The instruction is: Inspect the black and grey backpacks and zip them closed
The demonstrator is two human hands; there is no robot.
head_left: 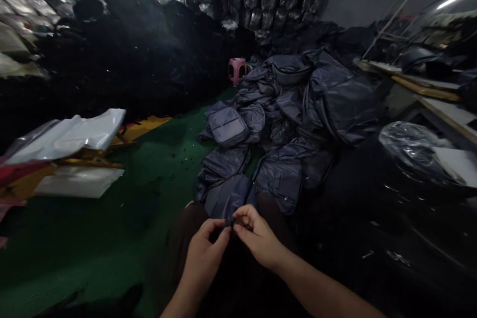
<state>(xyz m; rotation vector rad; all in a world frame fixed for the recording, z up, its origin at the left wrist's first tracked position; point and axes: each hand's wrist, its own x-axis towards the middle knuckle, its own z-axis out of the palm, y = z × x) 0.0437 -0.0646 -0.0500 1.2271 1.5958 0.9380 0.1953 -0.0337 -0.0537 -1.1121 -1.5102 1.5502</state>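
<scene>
My left hand [206, 248] and my right hand [259, 236] meet above my lap, each with thumb and fingers pinched together. Between the fingertips is a small dark piece [230, 222]; whether it belongs to a bag or is loose, I cannot tell. Just beyond the hands lies a dark blue fabric bag [228, 196], close to the fingers. Another dark bag [279, 179] with a zipper rests to its right, by my knee. My lap is too dark to make out.
A large heap of dark bags [290, 89] spreads ahead over the green floor [149, 194]. White plastic-wrapped sheets [70, 134] lie at left. A pink stool [237, 70] stands behind. Clear plastic [413, 146] and small metal bits [398, 257] are at right, near a table [447, 109].
</scene>
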